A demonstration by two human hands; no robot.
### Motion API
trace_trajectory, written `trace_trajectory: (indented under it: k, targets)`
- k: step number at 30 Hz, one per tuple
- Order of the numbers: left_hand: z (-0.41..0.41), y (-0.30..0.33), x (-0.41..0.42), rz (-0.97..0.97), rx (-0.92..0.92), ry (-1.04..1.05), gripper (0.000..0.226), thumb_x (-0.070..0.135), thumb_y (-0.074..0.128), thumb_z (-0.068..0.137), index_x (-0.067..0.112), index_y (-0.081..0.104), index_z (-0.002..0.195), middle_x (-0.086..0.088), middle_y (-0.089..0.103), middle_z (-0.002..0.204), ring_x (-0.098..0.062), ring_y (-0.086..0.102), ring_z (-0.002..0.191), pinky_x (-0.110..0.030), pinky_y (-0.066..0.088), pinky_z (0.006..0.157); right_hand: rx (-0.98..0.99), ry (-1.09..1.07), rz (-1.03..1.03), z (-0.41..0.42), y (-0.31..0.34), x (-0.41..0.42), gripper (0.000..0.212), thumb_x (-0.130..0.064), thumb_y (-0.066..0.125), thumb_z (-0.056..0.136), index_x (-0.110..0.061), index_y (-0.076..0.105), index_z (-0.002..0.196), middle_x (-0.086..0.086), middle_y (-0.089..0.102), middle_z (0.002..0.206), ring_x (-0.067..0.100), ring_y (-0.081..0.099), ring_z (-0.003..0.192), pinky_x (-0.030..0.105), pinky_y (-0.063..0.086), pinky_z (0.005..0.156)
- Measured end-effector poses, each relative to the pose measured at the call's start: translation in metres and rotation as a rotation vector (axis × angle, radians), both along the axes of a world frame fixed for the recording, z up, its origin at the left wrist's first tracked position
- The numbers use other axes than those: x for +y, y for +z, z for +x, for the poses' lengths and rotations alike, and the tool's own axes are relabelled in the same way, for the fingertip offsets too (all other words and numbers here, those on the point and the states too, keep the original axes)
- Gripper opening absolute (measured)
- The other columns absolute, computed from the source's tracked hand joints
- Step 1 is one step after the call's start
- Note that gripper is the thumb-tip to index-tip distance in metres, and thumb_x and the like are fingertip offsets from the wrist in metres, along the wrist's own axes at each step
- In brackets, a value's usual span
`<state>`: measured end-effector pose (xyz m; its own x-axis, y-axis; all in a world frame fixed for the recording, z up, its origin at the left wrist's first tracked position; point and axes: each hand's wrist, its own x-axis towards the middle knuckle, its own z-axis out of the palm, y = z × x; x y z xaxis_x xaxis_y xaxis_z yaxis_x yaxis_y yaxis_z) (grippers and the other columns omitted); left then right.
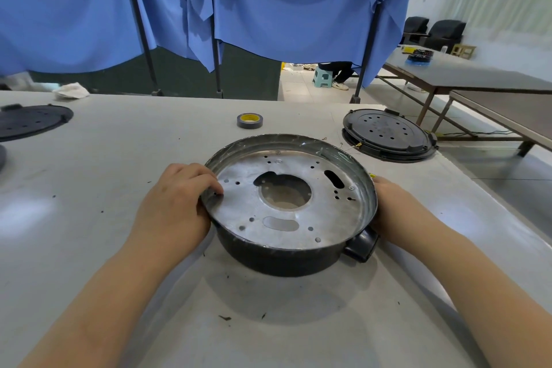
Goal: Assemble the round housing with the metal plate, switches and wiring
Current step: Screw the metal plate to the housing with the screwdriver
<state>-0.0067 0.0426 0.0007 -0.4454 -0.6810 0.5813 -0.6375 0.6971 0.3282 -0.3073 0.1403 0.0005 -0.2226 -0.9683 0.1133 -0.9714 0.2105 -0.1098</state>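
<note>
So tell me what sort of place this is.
Probably a factory assembly bench. A person's left hand and right hand hold a round black housing with a perforated metal plate inside, on a grey worktable. A grey tape roll lies behind; blue cloth screens divide stations.

The round housing [286, 260] stands on the surface [89, 248] near its front edge, with the metal plate [286, 203] lying inside it. The left hand [176, 203] grips its left rim; the right hand [397, 212] lies against its right side. Behind the housing lies a tape roll [250, 120]. A round cover [388, 134] lies toward the back right corner, another cover [30, 121] at the left edge, and a cloth [71, 90] at the back edge.
</note>
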Motion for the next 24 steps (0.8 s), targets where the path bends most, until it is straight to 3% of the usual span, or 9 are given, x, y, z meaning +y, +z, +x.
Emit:
trace_trajectory:
  k: [3, 5, 7, 9, 13, 18, 24]
  targets:
    - [0.002, 0.002, 0.0, -0.004, 0.021, 0.018, 0.035, -0.018, 0.052, 0.06, 0.011, 0.068, 0.07, 0.005, 0.069, 0.088, -0.028, 0.054, 0.089, -0.043, 0.051, 0.065, -0.156, -0.046, -0.088, -0.002, 0.0, -0.001, 0.017, 0.0, 0.056, 0.08, -0.008, 0.064, 0.093, -0.001, 0.044, 0.088, 0.022, 0.049, 0.086, 0.022, 0.027, 0.063]
    - [0.004, 0.003, 0.0, -0.014, 0.031, 0.022, 0.032, -0.017, 0.053, 0.06, 0.013, 0.065, 0.065, 0.007, 0.068, 0.085, -0.026, 0.054, 0.088, -0.041, 0.05, 0.062, -0.236, -0.091, -0.162, -0.004, -0.001, -0.001, 0.015, 0.002, 0.056, 0.082, -0.006, 0.062, 0.093, 0.003, 0.049, 0.087, 0.021, 0.048, 0.08, 0.024, 0.025, 0.062]
    - [0.005, 0.004, 0.001, -0.024, 0.028, 0.022, 0.032, -0.017, 0.058, 0.059, 0.015, 0.063, 0.063, 0.008, 0.068, 0.083, -0.025, 0.054, 0.088, -0.038, 0.05, 0.061, -0.377, -0.118, -0.255, -0.005, 0.001, 0.0, 0.017, 0.005, 0.052, 0.087, -0.006, 0.063, 0.092, 0.009, 0.059, 0.088, 0.021, 0.054, 0.076, 0.025, 0.034, 0.062]
    - [0.004, 0.005, 0.003, -0.031, 0.024, 0.023, 0.032, -0.015, 0.063, 0.059, 0.016, 0.064, 0.062, 0.008, 0.068, 0.08, -0.025, 0.054, 0.087, -0.037, 0.048, 0.061, -0.583, -0.162, -0.359, -0.003, 0.006, 0.002, 0.021, 0.006, 0.048, 0.091, -0.009, 0.062, 0.09, 0.01, 0.064, 0.084, 0.016, 0.061, 0.068, 0.018, 0.045, 0.055]
    - [0.001, 0.005, 0.006, -0.076, 0.009, -0.001, 0.022, -0.008, 0.064, 0.061, 0.014, 0.068, 0.061, 0.006, 0.065, 0.07, -0.029, 0.055, 0.086, -0.044, 0.049, 0.063, -0.799, -0.191, -0.478, -0.002, 0.009, 0.002, 0.027, 0.008, 0.046, 0.094, -0.013, 0.06, 0.085, 0.013, 0.063, 0.086, 0.011, 0.064, 0.067, 0.008, 0.05, 0.054]
    - [-0.003, 0.008, 0.016, -0.082, -0.029, -0.126, 0.013, 0.004, 0.06, 0.055, 0.015, 0.066, 0.058, 0.008, 0.059, 0.063, -0.025, 0.056, 0.075, -0.038, 0.043, 0.068, -0.767, -0.207, -0.518, -0.001, 0.007, 0.0, 0.025, 0.005, 0.051, 0.092, -0.016, 0.061, 0.085, 0.012, 0.065, 0.084, 0.018, 0.06, 0.072, 0.024, 0.052, 0.064]
    - [-0.011, 0.009, 0.033, 0.015, -0.033, -0.275, 0.013, 0.008, 0.061, 0.062, 0.021, 0.06, 0.06, 0.011, 0.052, 0.063, -0.013, 0.05, 0.068, -0.029, 0.039, 0.071, -0.727, -0.224, -0.596, -0.006, 0.003, 0.001, 0.018, 0.0, 0.053, 0.093, -0.016, 0.059, 0.095, 0.0, 0.061, 0.083, 0.006, 0.055, 0.072, 0.011, 0.044, 0.06]
